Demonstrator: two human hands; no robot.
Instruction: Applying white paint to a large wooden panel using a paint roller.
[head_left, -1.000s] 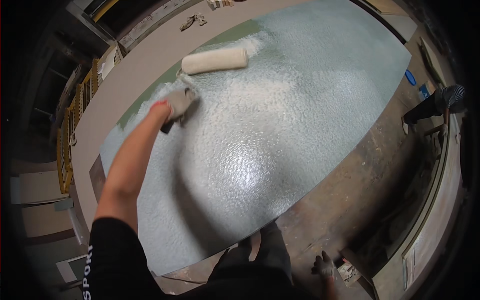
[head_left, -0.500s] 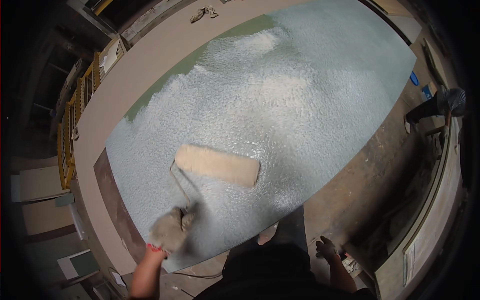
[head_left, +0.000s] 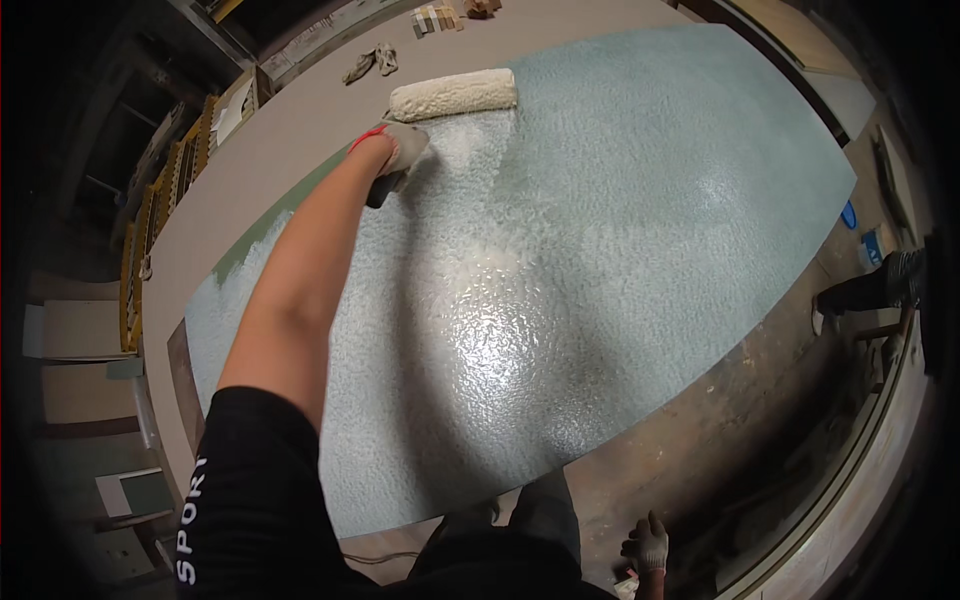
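My left hand [head_left: 403, 150], in a pale work glove with a red cuff, is wrapped round the dark handle of a paint roller [head_left: 455, 94], my arm stretched far forward. The cream, fluffy roller lies at the far edge of a large green panel [head_left: 660, 200]. A wet, whitish, stippled coat covers most of that panel, with bare green showing along its far left edge. In the lower right my right hand [head_left: 647, 543], also gloved, hangs beside my body past the panel's near edge. Its fingers are apart and hold nothing.
The green panel lies on a larger beige board [head_left: 290, 110]. A crumpled pair of gloves [head_left: 372, 62] and some small blocks [head_left: 436, 19] rest at the far side. Yellow racking [head_left: 170, 190] runs along the left. Another person [head_left: 880, 285] stands at the right beside a long board.
My left hand has pushed the roller away from me, from the near middle of the panel to its far edge. Less bare green shows there. My right hand has shifted slightly.
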